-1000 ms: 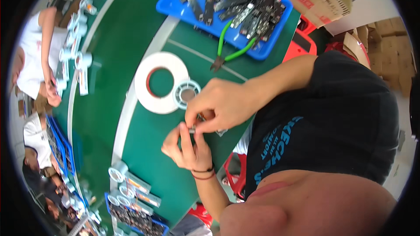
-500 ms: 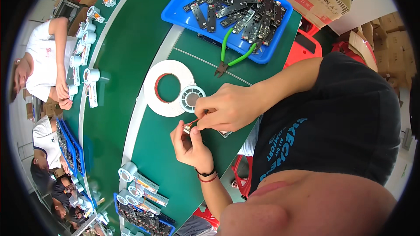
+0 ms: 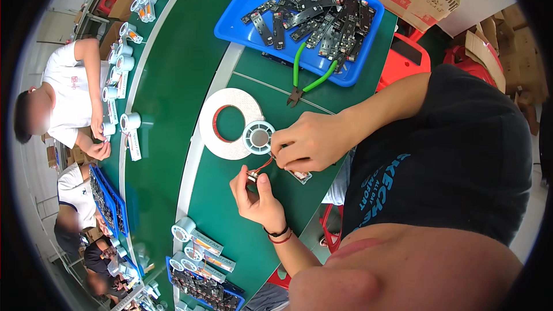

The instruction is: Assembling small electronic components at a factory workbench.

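Observation:
My left hand (image 3: pixel 259 201) pinches a small pale-and-metallic part (image 3: pixel 252 177) between thumb and fingers. Thin red wires (image 3: pixel 266 165) run from that part toward my right hand (image 3: pixel 311 141). The right hand's fingers are curled and closed; what lies inside them is hidden. Beside its fingertips rests a round pale-blue fan (image 3: pixel 259 137) with a spoked face, next to a large white tape roll (image 3: pixel 207 132). Partly under the right hand is a flat piece with a clear edge (image 3: pixel 302 177), too covered to name.
Green-handled cutters (image 3: pixel 295 95) lean on a blue tray (image 3: pixel 226 32) heaped with black circuit boards (image 3: pixel 305 14). Several pale-blue fans with labelled white strips (image 3: pixel 206 243) stand by another tray of boards (image 3: pixel 196 289). Across the green table, a person in white (image 3: pixel 68 89) handles similar parts.
My hands have moved slightly apart, so the red wires now show stretched between them. The whole view has shifted a little, moving the table things rightward in the picture.

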